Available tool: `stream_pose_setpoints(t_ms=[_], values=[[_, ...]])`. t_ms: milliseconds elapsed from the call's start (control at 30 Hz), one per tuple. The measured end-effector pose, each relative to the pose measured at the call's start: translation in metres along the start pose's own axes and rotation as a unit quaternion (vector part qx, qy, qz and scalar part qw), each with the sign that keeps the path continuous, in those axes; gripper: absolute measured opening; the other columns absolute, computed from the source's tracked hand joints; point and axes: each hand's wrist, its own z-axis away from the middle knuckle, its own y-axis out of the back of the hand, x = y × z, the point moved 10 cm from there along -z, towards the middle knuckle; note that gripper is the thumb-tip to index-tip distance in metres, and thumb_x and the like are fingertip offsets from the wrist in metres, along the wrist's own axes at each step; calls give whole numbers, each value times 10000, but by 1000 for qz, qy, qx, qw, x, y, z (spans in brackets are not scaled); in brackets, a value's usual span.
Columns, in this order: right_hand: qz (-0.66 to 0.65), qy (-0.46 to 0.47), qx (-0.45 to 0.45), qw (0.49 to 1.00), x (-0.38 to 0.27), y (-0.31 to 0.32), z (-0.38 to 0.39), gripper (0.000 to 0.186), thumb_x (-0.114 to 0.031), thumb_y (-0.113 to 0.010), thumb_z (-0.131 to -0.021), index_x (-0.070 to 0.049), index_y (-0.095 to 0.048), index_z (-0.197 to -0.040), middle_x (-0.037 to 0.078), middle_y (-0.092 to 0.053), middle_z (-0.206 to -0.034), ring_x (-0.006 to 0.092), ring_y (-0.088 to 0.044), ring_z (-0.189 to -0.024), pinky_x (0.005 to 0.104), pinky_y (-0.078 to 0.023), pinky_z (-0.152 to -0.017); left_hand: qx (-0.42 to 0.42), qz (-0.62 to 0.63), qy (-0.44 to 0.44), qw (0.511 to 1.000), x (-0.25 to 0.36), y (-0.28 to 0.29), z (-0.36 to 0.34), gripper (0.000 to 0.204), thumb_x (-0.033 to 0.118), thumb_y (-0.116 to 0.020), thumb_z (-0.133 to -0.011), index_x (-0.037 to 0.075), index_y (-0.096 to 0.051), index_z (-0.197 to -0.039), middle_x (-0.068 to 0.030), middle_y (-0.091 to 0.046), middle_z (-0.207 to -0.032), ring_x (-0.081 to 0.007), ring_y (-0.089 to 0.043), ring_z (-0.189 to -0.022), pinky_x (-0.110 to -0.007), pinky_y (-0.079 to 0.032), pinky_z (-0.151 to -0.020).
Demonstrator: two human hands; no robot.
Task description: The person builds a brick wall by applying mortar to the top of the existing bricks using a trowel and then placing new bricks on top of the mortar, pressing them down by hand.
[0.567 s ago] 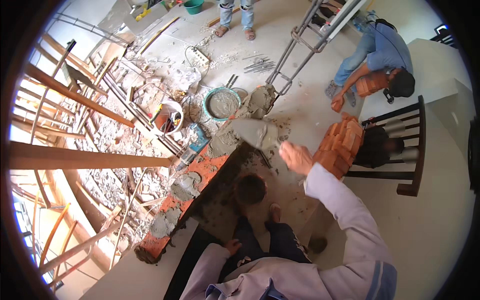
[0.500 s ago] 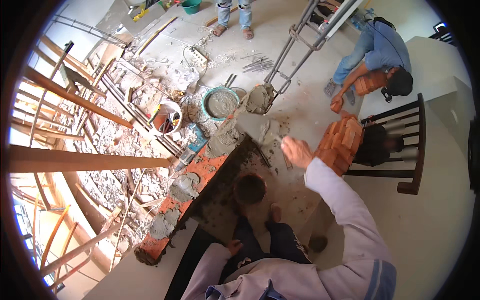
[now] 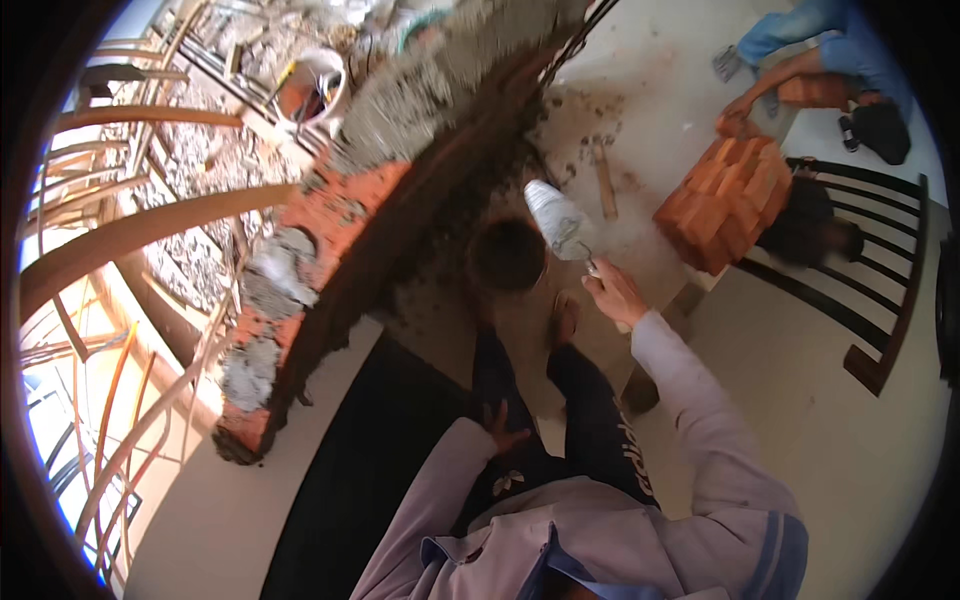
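My right hand [image 3: 615, 295] grips the handle of a trowel [image 3: 558, 220], its pale, mortar-smeared blade angled up just right of a dark round container [image 3: 505, 255] between my feet and the wall. My left hand [image 3: 505, 428] rests on my thigh with its fingers apart, holding nothing. Along my left side runs a low red brick wall [image 3: 365, 185] with grey mortar [image 3: 400, 95] spread thickly on its far part and in lumps nearer me [image 3: 270, 270]. Its near side is dark and shadowed.
A brick stack [image 3: 720, 200] sits at right beside a black railing [image 3: 905, 270], a person in dark clothing behind it. A crouching person [image 3: 780, 40] in blue is at upper right. Wooden props [image 3: 150, 215], rubble and a tool bucket [image 3: 310, 90] lie left, beyond the wall.
The view has tipped down and shifted. My right hand has drawn the trowel back from over the wall toward me. My left hand's fingers appear more spread on my thigh.
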Motion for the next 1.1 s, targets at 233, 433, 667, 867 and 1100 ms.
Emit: stream_pose_setpoints(t_ms=[233, 433, 667, 867, 1100], values=[[181, -153, -298, 925, 140, -246, -72, 466, -270, -636, -827, -58, -559, -1234, 167, -675, -1052, 361, -640, -1005, 447, -507, -871, 231, 6, -54, 971, 58, 23, -12, 838, 467, -760, -689, 191, -430, -1408, -223, -168, -1525, -481, -201, -1374, -539, -253, -1117], [208, -72, -460, 861, 143, -341, -58, 350, -233, -602, -857, 2, -626, -1115, 202, -668, -1036, 376, -636, -1010, 447, -517, -869, 275, 9, -73, 959, 70, 30, -10, 708, 394, -739, -732, 173, -502, -1361, -196, -246, -1505, -450, -189, -1387, -519, -254, -1126], [59, -159, -342, 924, 106, -348, -40, 317, -215, -610, -842, -17, -636, -1089, 258, -609, -1159, 372, -592, -1098, 421, -491, -910, 259, 14, -48, 965, 65, 37, -1, 675, 404, -723, -751, 166, -517, -1348, -192, -261, -1501, -440, -206, -1383, -510, -242, -1132], [-127, -185, -247, 943, 166, -365, -40, 370, -195, -679, -769, 21, -617, -1064, 257, -633, -1052, 368, -617, -1034, 418, -490, -874, 247, 8, -51, 968, 76, 44, -7, 670, 410, -711, -763, 162, -512, -1352, -188, -255, -1506, -435, -182, -1393, -514, -226, -1135], [-202, -26, -218, 954, 149, -270, -28, 367, -136, -686, -688, -9, -616, -1025, 202, -652, -930, 338, -635, -886, 396, -495, -786, 279, 16, -51, 959, 75, 31, -1, 673, 420, -703, -767, 157, -508, -1355, -175, -267, -1506, -412, -193, -1397, -473, -208, -1151]])
